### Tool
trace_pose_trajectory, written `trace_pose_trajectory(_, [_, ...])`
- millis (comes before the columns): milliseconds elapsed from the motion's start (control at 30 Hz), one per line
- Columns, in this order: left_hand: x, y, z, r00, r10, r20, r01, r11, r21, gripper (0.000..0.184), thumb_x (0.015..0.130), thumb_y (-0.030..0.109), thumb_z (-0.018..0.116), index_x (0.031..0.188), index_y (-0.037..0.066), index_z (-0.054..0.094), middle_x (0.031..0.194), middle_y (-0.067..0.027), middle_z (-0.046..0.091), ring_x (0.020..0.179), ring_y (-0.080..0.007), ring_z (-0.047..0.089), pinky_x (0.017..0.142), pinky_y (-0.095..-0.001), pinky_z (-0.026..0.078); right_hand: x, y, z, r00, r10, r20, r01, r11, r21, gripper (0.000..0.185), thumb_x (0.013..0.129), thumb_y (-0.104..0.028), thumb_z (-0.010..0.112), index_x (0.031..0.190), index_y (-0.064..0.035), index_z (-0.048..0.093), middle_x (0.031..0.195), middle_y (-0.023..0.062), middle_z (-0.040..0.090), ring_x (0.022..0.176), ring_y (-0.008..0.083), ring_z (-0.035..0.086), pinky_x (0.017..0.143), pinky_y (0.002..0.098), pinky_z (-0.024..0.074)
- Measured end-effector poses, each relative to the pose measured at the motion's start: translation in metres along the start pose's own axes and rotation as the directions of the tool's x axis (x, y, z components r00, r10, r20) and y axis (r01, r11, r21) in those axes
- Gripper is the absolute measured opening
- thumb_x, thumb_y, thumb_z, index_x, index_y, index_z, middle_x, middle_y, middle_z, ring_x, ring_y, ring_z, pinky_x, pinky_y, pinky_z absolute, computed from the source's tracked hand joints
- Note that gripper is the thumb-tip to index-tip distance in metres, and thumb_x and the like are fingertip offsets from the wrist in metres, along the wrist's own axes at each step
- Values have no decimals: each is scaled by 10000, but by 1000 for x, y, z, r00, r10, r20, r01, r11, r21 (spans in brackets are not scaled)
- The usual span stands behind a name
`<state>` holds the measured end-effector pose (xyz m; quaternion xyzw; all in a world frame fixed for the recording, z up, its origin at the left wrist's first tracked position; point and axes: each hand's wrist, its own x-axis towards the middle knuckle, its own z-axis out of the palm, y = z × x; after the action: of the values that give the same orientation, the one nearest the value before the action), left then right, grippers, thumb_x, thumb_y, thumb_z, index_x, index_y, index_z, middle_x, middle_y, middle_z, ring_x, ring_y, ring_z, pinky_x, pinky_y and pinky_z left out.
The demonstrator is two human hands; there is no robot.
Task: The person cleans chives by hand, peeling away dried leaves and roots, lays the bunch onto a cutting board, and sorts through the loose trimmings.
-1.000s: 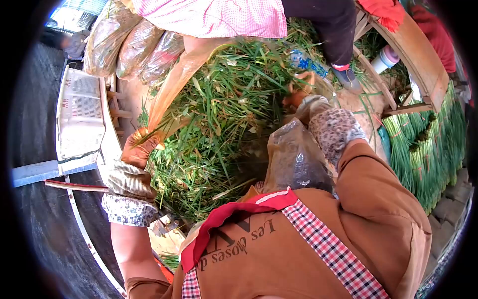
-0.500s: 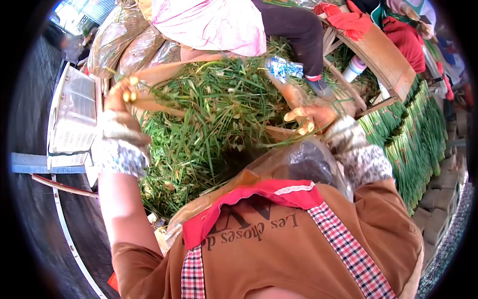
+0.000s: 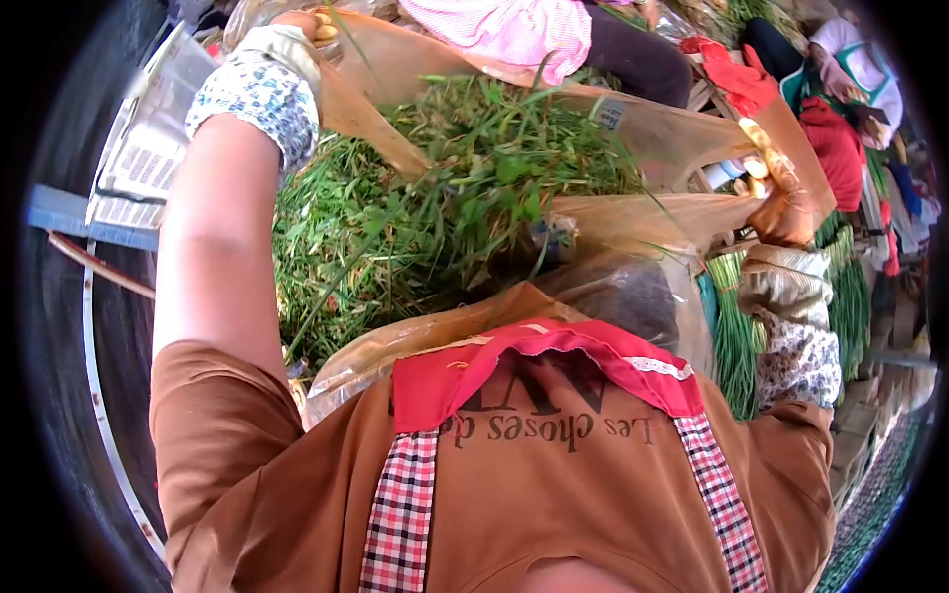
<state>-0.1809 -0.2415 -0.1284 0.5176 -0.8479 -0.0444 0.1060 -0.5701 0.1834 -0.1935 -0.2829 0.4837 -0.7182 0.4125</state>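
Note:
A translucent tan plastic sheet [image 3: 682, 133] is stretched between my two hands, above and around a heap of green leaf trimmings [image 3: 445, 188]. My left hand [image 3: 304, 24], at the upper left, is closed on one edge of it. At the right, my right hand [image 3: 776, 188] grips the other side, with the plastic pulled taut towards it. Yellowish covers show on the fingers of both hands. Some trimmings lie on the sheet, and long blades hang over its folds. More clear plastic [image 3: 425, 346] lies across my lap.
White plastic crate [image 3: 143, 158] at the left. Bundles of long green stalks [image 3: 733, 336] stand at the right. A person in a pink checked garment [image 3: 504, 30] sits opposite, close to the heap. Another person [image 3: 855, 69] is at the upper right, near red cloth [image 3: 732, 74].
Both hands have moved apart, the left up and forward, the right outward to the right. My right hand, open-fingered before, is now closed on the sheet, which is spread wider.

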Motion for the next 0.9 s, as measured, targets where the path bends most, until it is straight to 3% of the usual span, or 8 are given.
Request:
trace_pose_trajectory(133, [-18, -33, 14, 952, 198, 235, -303, 730, 613, 285, 831, 270, 458, 1070, 172, 578, 996, -130, 585, 924, -260, 564, 811, -330, 430, 39, 15, -72, 962, -82, -261, -67, 855, -515, 321, 804, -57, 549, 1121, -42, 502, 1016, 81, 562, 742, 154, 540, 668, 309, 484])
trace_pose_trajectory(200, [-24, -54, 18, 943, 190, 271, -326, 678, 658, 302, 833, 295, 443, 1081, 200, 585, 1032, -138, 585, 966, -277, 564, 858, -345, 422, 45, -15, -2, 937, -348, 20, 193, 469, -862, 445, 757, -75, 589, 1175, -47, 439, 1095, 114, 500, 873, 201, 482, 758, 334, 432])
trace_pose_trajectory(300, [-25, -66, 33, 990, 47, 130, -119, 774, 621, 300, 813, 278, 482, 1061, 145, 588, 972, -161, 596, 929, -264, 575, 827, -344, 432, 15, 5, 149, 689, -80, 721, 722, -16, -692, 647, 685, -101, 648, 1254, -55, 343, 1215, 164, 406, 1070, 272, 395, 893, 371, 353])
trace_pose_trajectory(400, [-79, -33, 0, 999, 32, 40, -43, 949, 314, 312, 804, 245, 517, 1080, 107, 564, 961, -147, 599, 913, -233, 570, 815, -322, 433, -2, 120, 221, 441, 409, 799, 893, -292, -343, 951, 589, -158, 722, 1352, -101, 157, 1366, 197, 203, 1264, 328, 223, 1013, 417, 233])
trace_pose_trajectory(633, [-162, -1, -49, 998, -47, -30, 40, 980, -194, 383, 783, 167, 599, 1124, 19, 509, 935, -113, 607, 877, -161, 560, 787, -272, 436, -7, 299, 260, 108, 598, 794, 994, -65, -86, 868, 718, -151, 576, 1383, -170, 20, 1417, 178, 75, 1312, 328, 75, 1041, 466, 86])
trace_pose_trajectory(733, [-200, -26, -55, 999, -32, -21, 25, 957, -291, 373, 808, 115, 573, 1151, 5, 475, 932, -100, 600, 884, -147, 561, 780, -244, 435, 12, 330, 263, 11, 476, 880, 1000, 2, -14, 520, 777, -101, 472, 1285, -147, 370, 1083, 182, 549, 1196, 349, 350, 1025, 456, 182])
trace_pose_trajectory(833, [-258, -25, -78, 945, -314, 92, 318, 814, -486, 368, 810, 51, 572, 1156, -18, 467, 933, -84, 597, 865, -139, 563, 773, -222, 433, 39, 305, 285, 73, 549, 833, 965, 172, -198, 309, 792, -107, 480, 1095, -101, 542, 965, 143, 601, 953, 295, 555, 877, 333, 400])
trace_pose_trajectory(900, [-290, -40, -104, 957, -290, 10, 247, 797, -551, 391, 810, 70, 579, 1172, -16, 460, 970, -82, 594, 912, -134, 554, 832, -225, 408, 85, 326, 277, 466, 158, 870, 643, 615, -456, 267, 798, -59, 458, 1055, -70, 530, 943, 130, 594, 906, 278, 566, 789, 346, 453])
